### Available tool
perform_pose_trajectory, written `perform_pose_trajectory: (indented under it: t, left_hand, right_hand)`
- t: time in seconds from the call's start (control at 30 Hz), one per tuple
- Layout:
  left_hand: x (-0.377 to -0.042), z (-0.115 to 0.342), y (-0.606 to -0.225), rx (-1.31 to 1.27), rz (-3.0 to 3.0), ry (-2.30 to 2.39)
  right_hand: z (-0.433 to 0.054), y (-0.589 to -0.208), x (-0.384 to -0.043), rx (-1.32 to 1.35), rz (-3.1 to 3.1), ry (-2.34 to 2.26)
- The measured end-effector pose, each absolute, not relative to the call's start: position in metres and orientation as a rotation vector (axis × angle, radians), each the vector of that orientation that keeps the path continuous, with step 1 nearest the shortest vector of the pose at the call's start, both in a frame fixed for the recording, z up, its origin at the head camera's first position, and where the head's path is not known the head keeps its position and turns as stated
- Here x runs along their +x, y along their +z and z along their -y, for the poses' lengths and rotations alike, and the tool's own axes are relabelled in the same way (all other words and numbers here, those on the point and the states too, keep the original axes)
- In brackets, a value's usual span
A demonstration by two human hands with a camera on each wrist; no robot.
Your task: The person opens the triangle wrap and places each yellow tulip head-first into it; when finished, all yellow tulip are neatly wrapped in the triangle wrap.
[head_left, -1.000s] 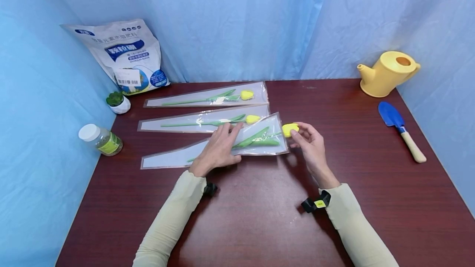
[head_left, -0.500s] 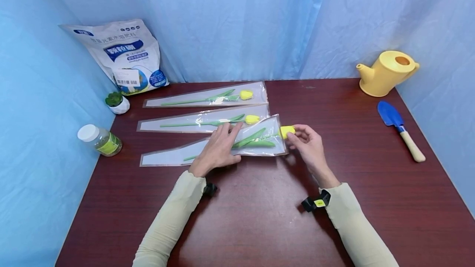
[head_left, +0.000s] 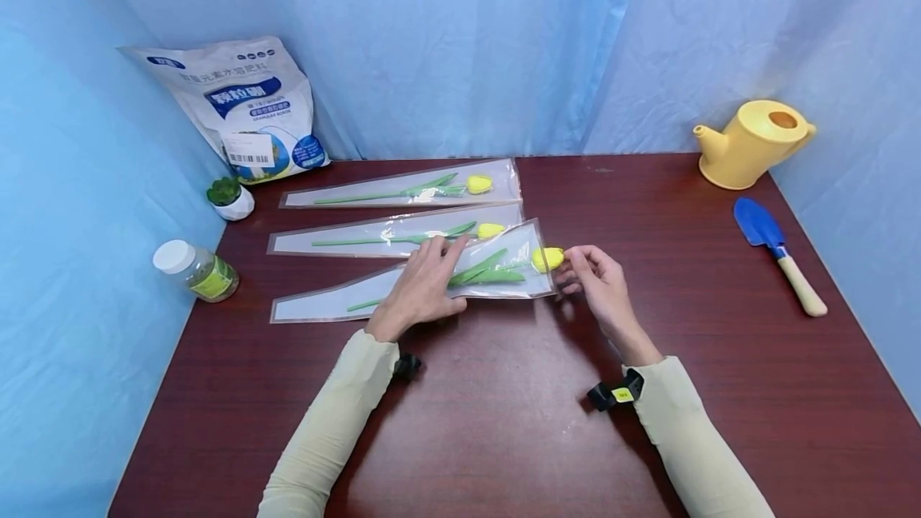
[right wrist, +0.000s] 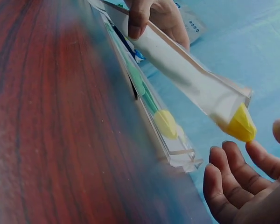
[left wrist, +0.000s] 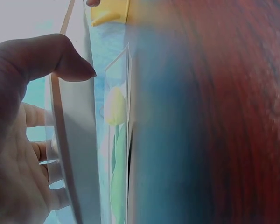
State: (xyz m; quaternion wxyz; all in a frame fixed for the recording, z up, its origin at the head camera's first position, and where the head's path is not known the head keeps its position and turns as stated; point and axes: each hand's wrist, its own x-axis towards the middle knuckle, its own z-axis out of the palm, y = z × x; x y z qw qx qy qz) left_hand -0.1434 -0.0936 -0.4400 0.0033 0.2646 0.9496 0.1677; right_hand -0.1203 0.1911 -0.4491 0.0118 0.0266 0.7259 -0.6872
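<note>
In the head view my left hand (head_left: 424, 284) holds the nearest clear-fronted flower sleeve (head_left: 320, 308). The left wrist view shows its thumb on one face and the fingers behind the other. A yellow artificial tulip (head_left: 543, 260) lies mostly inside, its bloom poking out of the wide right end. At that bloom is my right hand (head_left: 603, 290); in the right wrist view one fingertip touches the tulip's tip (right wrist: 242, 125), while the thumb stands apart. Two more sleeves, the middle one (head_left: 289, 245) and the back one (head_left: 305, 199), each contain a yellow tulip.
Back left stands a fertilizer bag (head_left: 252, 114), with a small potted succulent (head_left: 230, 200) and a white-capped jar (head_left: 205, 272) nearer. To the right are a yellow watering can (head_left: 748, 146) and a blue trowel (head_left: 780, 254) on the dark red table (head_left: 504, 422). Blue cloth surrounds it.
The tulip has slid left, deeper into the nearest sleeve. My right hand gripped the bloom before and now only touches its tip. My left hand stays in place.
</note>
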Motion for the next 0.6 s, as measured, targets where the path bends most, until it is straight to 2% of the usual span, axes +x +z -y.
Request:
perform_pose_trajectory:
  t: [0.6]
  left_hand:
    - [-0.1427, 0.0943, -0.4394, 0.828, -2.974, 0.511]
  right_hand:
    - [-0.1814, -0.456, -0.1153, -0.098, -2.185, -2.005]
